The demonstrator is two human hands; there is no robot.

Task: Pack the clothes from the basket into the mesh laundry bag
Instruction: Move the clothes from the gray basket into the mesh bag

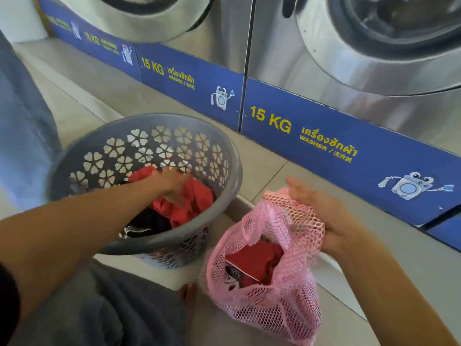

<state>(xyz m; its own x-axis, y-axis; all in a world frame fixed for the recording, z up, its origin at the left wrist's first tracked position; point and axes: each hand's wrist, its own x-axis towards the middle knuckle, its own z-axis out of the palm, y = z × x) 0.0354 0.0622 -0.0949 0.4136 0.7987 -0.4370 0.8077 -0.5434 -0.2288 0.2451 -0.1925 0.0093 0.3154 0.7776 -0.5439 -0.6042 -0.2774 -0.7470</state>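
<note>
A grey plastic basket (224, 156) with flower-shaped holes stands on the floor at the left. Inside lie a red garment (197, 198) and dark clothes (149, 222). My left hand (169, 182) reaches down into the basket with its fingers closed on the red garment. To the right a pink mesh laundry bag (274, 303) sits on the floor, its mouth facing up, with red clothes (254, 260) inside. My right hand (321, 211) grips the far rim of the bag's mouth and holds it apart.
Steel washing machines (374, 58) with blue "15 KG" base panels (324, 136) stand close behind on a raised tiled step. My grey-trousered leg (99, 308) and bare foot (188, 293) lie at the bottom, between basket and bag.
</note>
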